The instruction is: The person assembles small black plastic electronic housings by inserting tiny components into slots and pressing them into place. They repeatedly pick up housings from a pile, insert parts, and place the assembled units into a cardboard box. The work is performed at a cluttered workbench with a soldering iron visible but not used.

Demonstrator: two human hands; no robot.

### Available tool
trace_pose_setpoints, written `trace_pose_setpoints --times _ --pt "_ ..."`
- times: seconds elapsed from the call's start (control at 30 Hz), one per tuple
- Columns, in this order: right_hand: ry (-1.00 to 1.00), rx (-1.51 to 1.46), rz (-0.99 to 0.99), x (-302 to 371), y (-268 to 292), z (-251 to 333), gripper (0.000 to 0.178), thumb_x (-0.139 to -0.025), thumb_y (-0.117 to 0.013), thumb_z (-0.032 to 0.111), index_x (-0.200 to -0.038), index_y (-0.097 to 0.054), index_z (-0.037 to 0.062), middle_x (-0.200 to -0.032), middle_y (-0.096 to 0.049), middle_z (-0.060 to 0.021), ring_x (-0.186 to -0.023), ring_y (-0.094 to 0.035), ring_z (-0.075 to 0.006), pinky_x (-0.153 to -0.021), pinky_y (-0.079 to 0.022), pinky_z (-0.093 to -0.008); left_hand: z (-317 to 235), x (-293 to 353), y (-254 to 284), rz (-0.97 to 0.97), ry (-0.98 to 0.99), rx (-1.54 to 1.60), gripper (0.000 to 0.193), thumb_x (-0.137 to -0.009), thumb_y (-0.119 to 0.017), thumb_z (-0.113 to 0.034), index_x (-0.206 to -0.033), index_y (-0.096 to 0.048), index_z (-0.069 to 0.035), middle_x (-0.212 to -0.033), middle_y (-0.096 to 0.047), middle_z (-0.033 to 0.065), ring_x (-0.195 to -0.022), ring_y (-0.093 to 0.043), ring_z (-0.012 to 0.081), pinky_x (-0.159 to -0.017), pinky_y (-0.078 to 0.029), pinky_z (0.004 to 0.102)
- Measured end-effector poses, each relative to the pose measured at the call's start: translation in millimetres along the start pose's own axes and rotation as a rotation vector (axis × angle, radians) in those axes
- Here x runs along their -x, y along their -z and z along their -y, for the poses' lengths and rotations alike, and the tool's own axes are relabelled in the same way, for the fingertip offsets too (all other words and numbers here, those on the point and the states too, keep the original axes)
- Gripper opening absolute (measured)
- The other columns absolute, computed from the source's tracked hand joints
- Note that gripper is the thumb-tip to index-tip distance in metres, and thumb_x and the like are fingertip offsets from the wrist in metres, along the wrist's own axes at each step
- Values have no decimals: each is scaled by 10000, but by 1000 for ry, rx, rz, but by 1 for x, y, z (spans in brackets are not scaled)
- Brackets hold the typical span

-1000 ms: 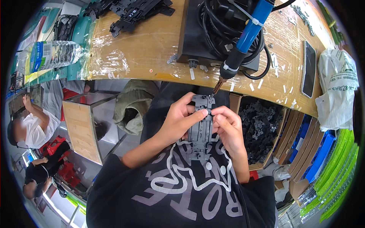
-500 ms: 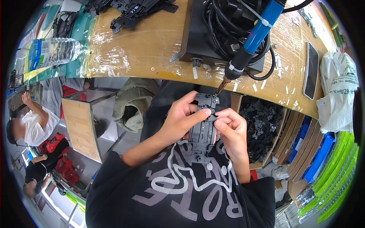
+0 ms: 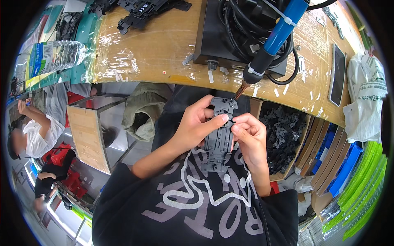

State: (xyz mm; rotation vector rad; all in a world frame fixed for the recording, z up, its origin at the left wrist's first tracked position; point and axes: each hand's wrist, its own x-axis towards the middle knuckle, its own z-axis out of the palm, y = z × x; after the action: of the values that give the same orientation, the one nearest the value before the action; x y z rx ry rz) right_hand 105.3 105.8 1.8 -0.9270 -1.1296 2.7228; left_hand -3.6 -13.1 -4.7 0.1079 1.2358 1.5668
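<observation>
Raised slightly, both hands (image 3: pixel 221 129) hold chassis (image 3: pixel 219 137) beside parts-filled box (image 3: pixel 283 131).

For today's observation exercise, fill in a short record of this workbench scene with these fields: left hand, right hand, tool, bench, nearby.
left hand: left hand grips the dark grey plastic chassis part from its left side
right hand: right hand pinches the part's right edge
tool: blue-handled powered screwdriver hangs above, its tip at the part's top end
bench: wooden bench with a black box and a water bottle
nearby: carton of black parts
</observation>
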Motion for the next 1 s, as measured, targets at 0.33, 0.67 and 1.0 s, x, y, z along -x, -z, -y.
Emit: trace_pose_setpoints --times 0.33,0.67,1.0 --pt "-13 20 -2 -4 -1 5 108 -784 -535 25 -865 -515 -43 -694 -579 -98 -517 -546 -129 -421 -446 -234 -1 -4 0 -25 -28 1 265 -792 -533 -108 -1008 -428 2 -717 -585 67 -552 -523 39 -414 -370 149" --pt "-13 23 -26 -3 -1 5 131 -784 -542 36 -886 -514 -40 -705 -579 -94 -524 -541 -118 -426 -445 -231 -8 -3 -7 -35 -40 73 262 -795 -535 -89 -1011 -425 10 -722 -587 73 -592 -531 47 -454 -380 156" --pt "-10 15 -11 -2 -2 6 129 -790 -530 31 -888 -510 -50 -717 -582 -106 -526 -541 -118 -429 -444 -229 2 -4 -2 -49 -32 -10 325 -792 -529 -123 -1065 -410 5 -711 -583 59 -470 -495 31 -357 -337 141"
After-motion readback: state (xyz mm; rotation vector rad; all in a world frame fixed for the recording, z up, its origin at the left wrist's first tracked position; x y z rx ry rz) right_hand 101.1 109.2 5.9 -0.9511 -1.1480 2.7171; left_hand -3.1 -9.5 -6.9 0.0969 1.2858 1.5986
